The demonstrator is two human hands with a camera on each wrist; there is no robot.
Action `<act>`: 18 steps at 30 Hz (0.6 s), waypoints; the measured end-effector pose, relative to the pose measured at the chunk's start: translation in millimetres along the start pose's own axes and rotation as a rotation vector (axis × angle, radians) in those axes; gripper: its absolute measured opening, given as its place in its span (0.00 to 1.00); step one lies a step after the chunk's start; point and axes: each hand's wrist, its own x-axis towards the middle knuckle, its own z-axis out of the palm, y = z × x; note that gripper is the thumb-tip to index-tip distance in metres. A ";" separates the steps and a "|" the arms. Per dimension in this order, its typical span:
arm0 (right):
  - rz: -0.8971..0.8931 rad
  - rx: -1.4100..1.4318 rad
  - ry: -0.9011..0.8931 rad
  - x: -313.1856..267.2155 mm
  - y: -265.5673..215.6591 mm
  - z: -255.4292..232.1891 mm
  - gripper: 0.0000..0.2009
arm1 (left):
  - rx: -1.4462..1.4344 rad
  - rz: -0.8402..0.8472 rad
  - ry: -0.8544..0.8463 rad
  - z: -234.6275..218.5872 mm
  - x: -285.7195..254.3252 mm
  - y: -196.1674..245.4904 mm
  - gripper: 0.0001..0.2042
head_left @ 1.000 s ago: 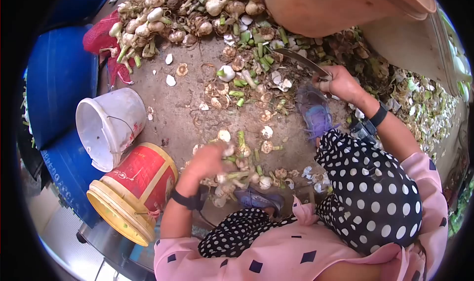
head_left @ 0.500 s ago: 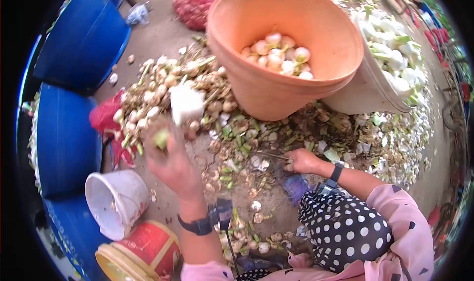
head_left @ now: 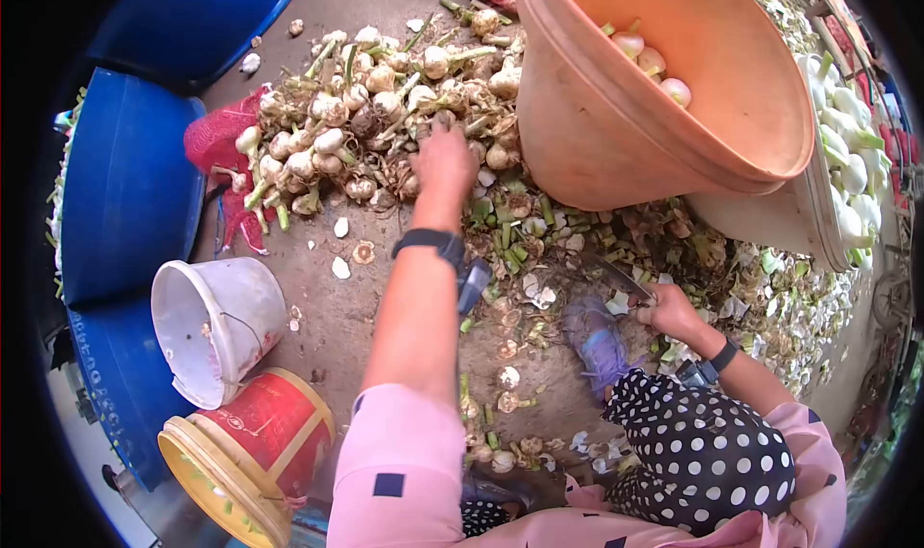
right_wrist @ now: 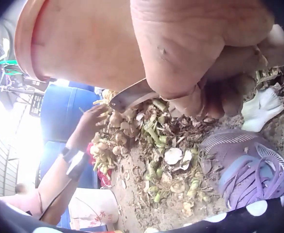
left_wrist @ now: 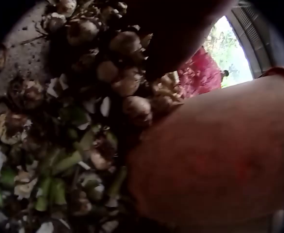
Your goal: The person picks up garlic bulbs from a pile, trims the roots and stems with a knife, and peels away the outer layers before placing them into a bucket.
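Note:
My left hand (head_left: pixel 445 163) reaches into the heap of garlic bulbs (head_left: pixel 332 139), its fingers down among the bulbs beside the orange bucket. In the right wrist view the left hand (right_wrist: pixel 89 127) has its fingers stretched toward the heap. Dirty bulbs with stems (left_wrist: pixel 127 43) fill the upper part of the left wrist view. My right hand (head_left: pixel 671 312) grips a knife (head_left: pixel 624 280) low over the trimmings, near the purple shoe. The knife's blade (right_wrist: pixel 132 94) sticks out from the curled fingers in the right wrist view; its handle is hidden in the palm.
The orange bucket (head_left: pixel 616 115) holds several peeled-looking bulbs. Behind it, a white bucket (head_left: pixel 770 216) is full of white bulbs. Blue barrels (head_left: pixel 135 182), a white pail (head_left: pixel 226 317) and a red-yellow bucket (head_left: pixel 274 423) stand at left. Cut stems and skins (head_left: pixel 520 235) litter the floor.
The left hand has gone from the cut bulbs near the feet, past a blurred toss of something whitish toward the orange bucket, to the heap. The right hand keeps the knife near the shoe.

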 end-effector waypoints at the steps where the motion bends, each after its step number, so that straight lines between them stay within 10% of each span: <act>1: 0.010 -0.003 -0.006 0.9 0.3 -0.1 0.10 | 0.014 0.007 0.082 10.4 -1.7 1.7 0.13; 7: -0.064 -0.125 -0.020 4.3 -19.4 1.5 0.13 | -0.059 0.136 0.168 37.4 -48.9 -49.0 0.15; 9: -0.147 -0.179 -0.019 7.8 -27.2 6.7 0.14 | -0.807 -0.121 -0.110 44.2 -77.8 -71.3 0.20; 13: -0.526 -0.287 0.025 15.8 -57.8 24.6 0.14 | -1.120 -0.462 -0.273 13.1 -174.1 -40.4 0.18; 18: -0.664 -0.431 0.050 15.9 -103.8 45.1 0.10 | -1.022 -0.067 -0.298 24.9 -242.5 -28.3 0.17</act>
